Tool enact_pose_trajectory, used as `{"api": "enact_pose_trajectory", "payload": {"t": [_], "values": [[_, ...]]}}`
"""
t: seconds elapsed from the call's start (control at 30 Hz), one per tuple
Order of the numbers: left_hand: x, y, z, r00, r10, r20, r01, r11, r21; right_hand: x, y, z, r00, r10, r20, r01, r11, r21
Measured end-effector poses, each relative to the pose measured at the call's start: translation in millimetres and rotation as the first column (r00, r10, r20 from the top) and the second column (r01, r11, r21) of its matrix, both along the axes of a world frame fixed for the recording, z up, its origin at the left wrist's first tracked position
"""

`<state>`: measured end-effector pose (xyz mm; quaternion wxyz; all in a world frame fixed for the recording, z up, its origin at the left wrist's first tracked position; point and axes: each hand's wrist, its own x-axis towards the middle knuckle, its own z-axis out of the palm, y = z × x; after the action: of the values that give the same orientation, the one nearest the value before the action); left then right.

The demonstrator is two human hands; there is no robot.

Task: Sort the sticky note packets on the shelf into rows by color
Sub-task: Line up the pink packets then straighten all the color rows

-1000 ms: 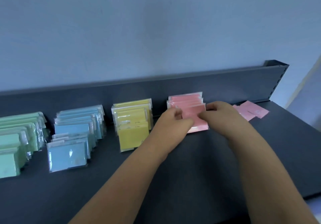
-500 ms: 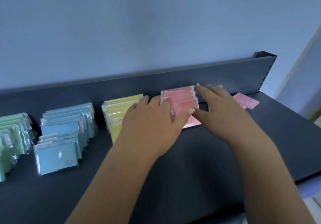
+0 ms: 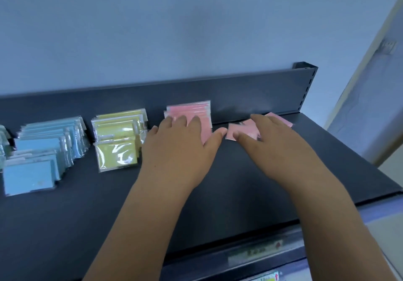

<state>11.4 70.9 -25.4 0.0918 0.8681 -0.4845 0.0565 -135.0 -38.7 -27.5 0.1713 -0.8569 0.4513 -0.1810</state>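
Shelf [image 3: 65, 226], dark, with upright back panel [image 3: 250, 93]; contents were recorded from left to right.

Green packets [image 3: 2, 141]: only a sliver was seen at the left edge of the frame.

Blue packets [image 3: 43, 150]: a row of overlapping clear-wrapped packets was set running from the back panel toward the front.

Yellow packets [image 3: 118, 139]: a shorter row was found just beside the blue, arranged likewise.

Pink row [image 3: 192, 111]: it was stood against the back panel, right of the yellow. The front of it was covered by the left hand [image 3: 181, 143], which was laid flat on it, palm down, fingers straight and spread, nothing gripped.

Loose pink packets [image 3: 242, 131]: these were lying flat near the back panel, just right of the pink row and apart from it. They were pressed under the right hand [image 3: 277, 143], fingers nearly straight, thumb extended along the near edge of the leftmost packet; detail was blurred.

Label strip [image 3: 255, 252]: it was fixed along the shelf's front edge; its print was illegible.
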Motion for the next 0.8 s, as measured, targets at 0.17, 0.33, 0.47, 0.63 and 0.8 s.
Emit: {"api": "enact_pose_trajectory", "payload": {"t": [0.17, 0.33, 0.47, 0.63, 0.8], "values": [[-54, -25, -16, 0.995, 0.013, -0.097, -0.015, 1.000, -0.021, -51, -32, -5, 0.998, 0.030, -0.055, -0.031, 0.999, -0.011], [-94, -37, -23, 0.982, -0.011, -0.187, 0.007, 1.000, -0.019, -82, -48, -14, 0.990, 0.088, -0.110, -0.084, 0.996, 0.037], [-104, -54, -13, 0.977, -0.033, -0.209, 0.029, 0.999, -0.023, -92, -57, -10, 0.988, 0.103, -0.118, -0.095, 0.993, 0.073], [-102, -88, 8, 0.970, -0.050, -0.239, 0.047, 0.999, -0.018, -99, -72, 12, 0.982, 0.124, -0.140, -0.108, 0.987, 0.119], [-114, -137, 13, 0.940, -0.111, -0.324, 0.100, 0.994, -0.052, -99, -124, 29, 0.978, 0.142, -0.151, -0.122, 0.983, 0.136]]}}
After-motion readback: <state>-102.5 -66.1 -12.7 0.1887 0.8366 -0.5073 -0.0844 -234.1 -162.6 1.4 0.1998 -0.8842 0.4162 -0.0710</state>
